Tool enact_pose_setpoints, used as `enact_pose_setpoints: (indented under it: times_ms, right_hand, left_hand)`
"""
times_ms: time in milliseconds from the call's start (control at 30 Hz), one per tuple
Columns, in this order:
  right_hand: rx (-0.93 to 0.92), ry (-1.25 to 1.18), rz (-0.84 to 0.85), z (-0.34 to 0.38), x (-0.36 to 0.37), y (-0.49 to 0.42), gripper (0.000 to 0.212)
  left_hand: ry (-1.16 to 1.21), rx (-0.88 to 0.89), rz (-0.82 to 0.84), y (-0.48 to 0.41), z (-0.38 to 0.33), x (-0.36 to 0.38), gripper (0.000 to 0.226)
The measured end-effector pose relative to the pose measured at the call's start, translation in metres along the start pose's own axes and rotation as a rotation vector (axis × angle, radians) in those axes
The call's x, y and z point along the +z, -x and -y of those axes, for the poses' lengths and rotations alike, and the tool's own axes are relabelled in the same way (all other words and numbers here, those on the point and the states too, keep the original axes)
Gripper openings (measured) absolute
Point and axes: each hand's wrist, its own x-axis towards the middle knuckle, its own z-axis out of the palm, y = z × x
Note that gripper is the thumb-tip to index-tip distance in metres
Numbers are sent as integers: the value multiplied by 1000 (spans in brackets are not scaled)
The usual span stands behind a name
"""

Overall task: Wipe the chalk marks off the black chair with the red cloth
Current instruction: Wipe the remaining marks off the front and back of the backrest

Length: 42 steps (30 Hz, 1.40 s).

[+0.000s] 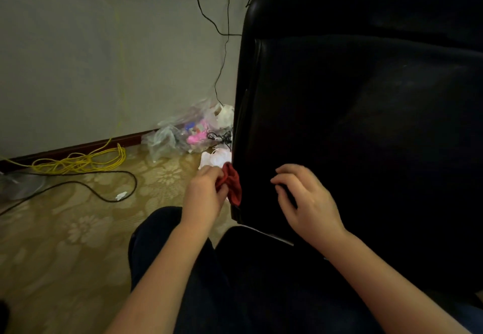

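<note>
The red cloth is held bunched in the left hand, at nine o'clock of the black chair, touching its edge. The right hand rests on the seat, fingers curled, empty. Wiping seems about to begin; the cloth must be brought onto the seat, where chalk marks cannot be made out.

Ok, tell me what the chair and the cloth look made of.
Black chair: looks like leather or a vinyl imitation, smooth with a dull sheen along its rounded top edge; which one, I cannot tell. Red cloth: soft matte fabric, bunched into folds in the left hand.
</note>
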Motion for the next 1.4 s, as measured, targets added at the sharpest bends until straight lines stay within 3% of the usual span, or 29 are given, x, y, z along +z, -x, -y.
enact_pose_setpoints:
  times_ms: [100,200,300,400,667,933,1133,1400]
  right_hand:
    - [-40,15,87,0,16,17,18]
    - [-44,18,137,1,22,25,18]
    - [-43,15,161,-2,18,31,18]
    - [-53,27,183,-7,16,35,18]
    - [-11,-8,152,-7,19,35,17]
    - [-43,32,155,-10,28,39,19]
    - [-39,64,112,-11,34,41,14]
    - [-25,73,102,-8,38,44,15]
  left_hand:
    - [-52,-20,153,19,24,24,11]
    - [-196,-182,321,35,38,41,4]
    - [-142,-364,168,35,43,40,11]
    - [-84,-393,111,17,41,40,17]
    - [584,-491,279,15,41,41,17]
    - [716,-398,449,22,57,46,45]
    - [821,-428,413,19,58,50,28]
    - [577,-322,251,22,75,69,25]
